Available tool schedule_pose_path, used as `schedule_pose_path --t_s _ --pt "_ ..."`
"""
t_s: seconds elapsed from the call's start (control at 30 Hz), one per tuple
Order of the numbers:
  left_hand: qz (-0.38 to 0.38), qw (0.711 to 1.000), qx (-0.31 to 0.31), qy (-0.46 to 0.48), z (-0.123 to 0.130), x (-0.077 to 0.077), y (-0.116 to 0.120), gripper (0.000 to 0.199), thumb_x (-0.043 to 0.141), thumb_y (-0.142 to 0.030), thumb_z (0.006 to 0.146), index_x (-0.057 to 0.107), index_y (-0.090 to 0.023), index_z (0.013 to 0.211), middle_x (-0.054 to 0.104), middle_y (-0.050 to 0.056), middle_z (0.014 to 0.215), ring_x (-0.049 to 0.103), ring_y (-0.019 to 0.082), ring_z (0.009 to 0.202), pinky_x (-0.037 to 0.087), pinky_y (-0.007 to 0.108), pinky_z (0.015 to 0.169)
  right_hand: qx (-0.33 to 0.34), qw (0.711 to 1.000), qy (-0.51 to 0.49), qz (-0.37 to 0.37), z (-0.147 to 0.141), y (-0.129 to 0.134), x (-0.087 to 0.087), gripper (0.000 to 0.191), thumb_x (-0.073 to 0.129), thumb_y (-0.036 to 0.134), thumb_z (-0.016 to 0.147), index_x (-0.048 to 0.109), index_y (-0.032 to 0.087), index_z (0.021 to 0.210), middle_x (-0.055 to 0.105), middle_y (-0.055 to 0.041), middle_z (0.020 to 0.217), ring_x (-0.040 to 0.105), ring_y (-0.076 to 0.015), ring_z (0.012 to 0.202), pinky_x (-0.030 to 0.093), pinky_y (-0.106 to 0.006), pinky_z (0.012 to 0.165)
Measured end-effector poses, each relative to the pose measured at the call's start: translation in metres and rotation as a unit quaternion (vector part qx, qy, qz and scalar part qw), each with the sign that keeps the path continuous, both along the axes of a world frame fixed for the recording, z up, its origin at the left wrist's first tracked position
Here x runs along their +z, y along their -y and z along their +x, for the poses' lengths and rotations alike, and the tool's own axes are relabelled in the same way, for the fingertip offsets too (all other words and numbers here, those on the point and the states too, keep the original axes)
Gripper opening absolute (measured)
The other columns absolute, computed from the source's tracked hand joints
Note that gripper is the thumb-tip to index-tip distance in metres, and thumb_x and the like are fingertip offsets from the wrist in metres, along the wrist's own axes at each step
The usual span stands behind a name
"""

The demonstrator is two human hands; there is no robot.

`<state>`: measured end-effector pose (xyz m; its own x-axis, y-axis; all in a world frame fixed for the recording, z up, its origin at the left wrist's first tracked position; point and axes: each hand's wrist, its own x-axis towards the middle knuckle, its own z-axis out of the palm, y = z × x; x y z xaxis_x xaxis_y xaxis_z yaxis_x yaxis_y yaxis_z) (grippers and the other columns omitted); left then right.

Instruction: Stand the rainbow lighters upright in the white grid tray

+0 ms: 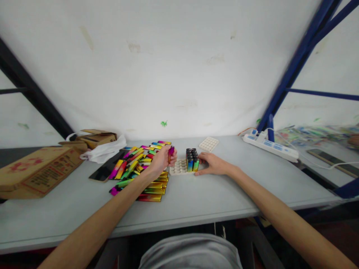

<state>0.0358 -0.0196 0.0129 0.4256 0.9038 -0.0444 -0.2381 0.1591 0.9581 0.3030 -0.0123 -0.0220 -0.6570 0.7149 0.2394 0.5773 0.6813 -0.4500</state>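
"How was that step best handled?"

"With both hands doing different work, I'd say. The left hand [160, 161] was closed around a purple piece [171, 150], near the left end of the pale tray [178, 168]. That piece was roughly upright, so a light grip and a straight line over a pocket would have suited it."

"And the right hand [215, 164]?"

"Its thumb and fingers were spread about the tray's right end, beside the dark-topped pieces [192, 160] standing there. It was well placed to steady things — a knock could have tipped those neighbours. Whether it gripped the tray or only rested there, I couldn't tell."

"Where were the loose ones?"

"In a heap of shiny pieces [135, 158] left of the tray, partly covered by the left forearm. Picking from the top would have disturbed the rest least."

"What couldn't you make out?"

"The purple piece's lower end, mostly lost in the fingers, and the pockets under the standing pieces. They looked like lighters — too small to be sure. At the far right, the clutter [316, 134] was blurred, and a co-worker's hand [353, 140] was cut off by the edge."
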Motion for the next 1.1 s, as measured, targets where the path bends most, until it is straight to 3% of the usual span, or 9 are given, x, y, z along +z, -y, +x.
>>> schedule_pose_path --t_s 0.2,0.4,0.5,0.63,0.7,0.9,1.1 --pt "0.023 1.0 0.02 -0.003 0.001 -0.002 0.0 0.036 0.046 -0.051 0.092 0.051 -0.02 0.074 0.036 -0.004 0.062 0.034 0.012 0.05 0.032 0.022 0.044 0.007 1.0 0.002 0.001 0.0 -0.001 -0.001 0.059 0.079 0.062 0.078 0.066 0.015 0.111 0.064 -0.0052 0.09 0.057 -0.0201 0.077 0.043 -0.03 0.069" --pt "0.112 0.991 0.062 -0.034 0.001 -0.014 -0.01 0.031 0.059 -0.05 0.09 0.056 -0.02 0.093 0.057 -0.002 0.067 0.055 0.014 0.057 0.046 0.026 0.056 -0.007 1.0 0.0 0.008 -0.003 -0.001 -0.003 0.062 0.08 0.064 0.075 0.066 0.015 0.11 0.064 -0.006 0.09 0.057 -0.0212 0.079 0.043 -0.031 0.07" --pt "0.216 0.963 0.09 -0.133 0.002 -0.017 -0.014 0.031 0.061 -0.049 0.091 0.064 -0.018 0.098 0.071 0.005 0.085 0.066 0.019 0.078 0.052 0.03 0.073 -0.012 1.0 -0.001 0.023 -0.005 0.0 -0.004 0.06 0.079 0.064 0.076 0.066 0.015 0.108 0.064 -0.006 0.09 0.057 -0.0214 0.079 0.043 -0.031 0.072" --pt "0.337 0.904 0.089 -0.248 0.002 -0.012 -0.012 0.03 0.063 -0.044 0.09 0.075 -0.018 0.099 0.075 0.01 0.105 0.066 0.026 0.105 0.051 0.036 0.094 -0.002 1.0 -0.012 0.026 -0.005 0.0 -0.004 0.058 0.079 0.064 0.076 0.066 0.015 0.105 0.064 -0.0054 0.089 0.056 -0.0208 0.077 0.043 -0.031 0.07" --pt "0.355 0.892 0.075 -0.271 0.003 -0.009 -0.01 0.029 0.065 -0.042 0.089 0.077 -0.018 0.102 0.075 0.01 0.109 0.066 0.028 0.107 0.052 0.038 0.094 0.004 1.0 -0.015 0.021 -0.005 0.0 -0.004 0.057 0.079 0.063 0.077 0.066 0.015 0.105 0.063 -0.005 0.088 0.056 -0.0206 0.076 0.042 -0.03 0.069" --pt "0.356 0.898 0.055 -0.251 0.002 -0.01 -0.008 0.028 0.065 -0.039 0.09 0.077 -0.019 0.107 0.077 0.009 0.112 0.069 0.028 0.107 0.054 0.038 0.097 -0.002 1.0 -0.001 0.019 -0.004 0.0 -0.003 0.057 0.078 0.065 0.077 0.066 0.015 0.103 0.063 -0.0057 0.089 0.056 -0.0217 0.078 0.042 -0.031 0.07" --pt "0.395 0.845 0.05 -0.356 0.003 -0.011 -0.011 0.025 0.06 -0.037 0.092 0.076 -0.019 0.1 0.079 0.008 0.097 0.071 0.026 0.089 0.055 0.035 0.084 0.0 1.0 0.007 0.029 -0.004 0.0 -0.003 0.059 0.078 0.065 0.077 0.066 0.015 0.106 0.061 -0.0052 0.087 0.054 -0.0212 0.078 0.041 -0.03 0.069"
